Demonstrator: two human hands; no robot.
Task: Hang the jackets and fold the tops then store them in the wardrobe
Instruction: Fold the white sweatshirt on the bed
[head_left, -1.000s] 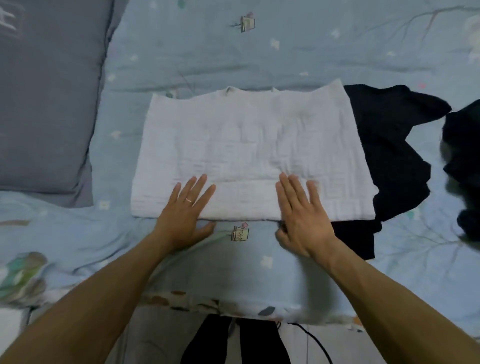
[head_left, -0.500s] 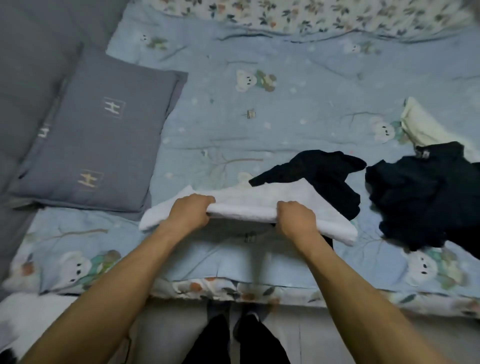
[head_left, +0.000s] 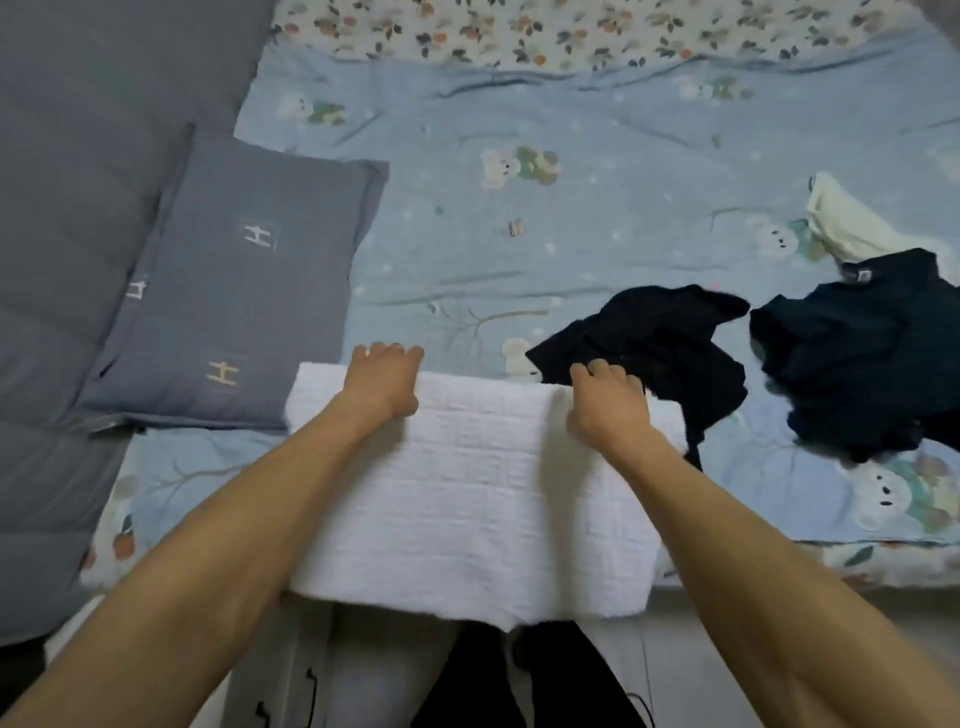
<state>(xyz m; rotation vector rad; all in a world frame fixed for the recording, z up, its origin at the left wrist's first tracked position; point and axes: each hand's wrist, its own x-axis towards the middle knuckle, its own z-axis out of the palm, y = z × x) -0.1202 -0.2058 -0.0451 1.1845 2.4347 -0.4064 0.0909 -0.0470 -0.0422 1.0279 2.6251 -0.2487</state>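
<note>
Across the bed's (head_left: 571, 249) near edge lies the white top (head_left: 467, 493), long axis left-right. Both the left hand (head_left: 382, 382) and right hand (head_left: 605, 397) grasp its far edge, 1 near each end.

Fingertips of both hands curl out of sight over the white top's (head_left: 467, 483) far edge; dark garment (head_left: 883, 353) cut off at right

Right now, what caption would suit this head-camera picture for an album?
Both hands, left and right, grip the far edge of a white quilted top on a blue bedspread.
</note>
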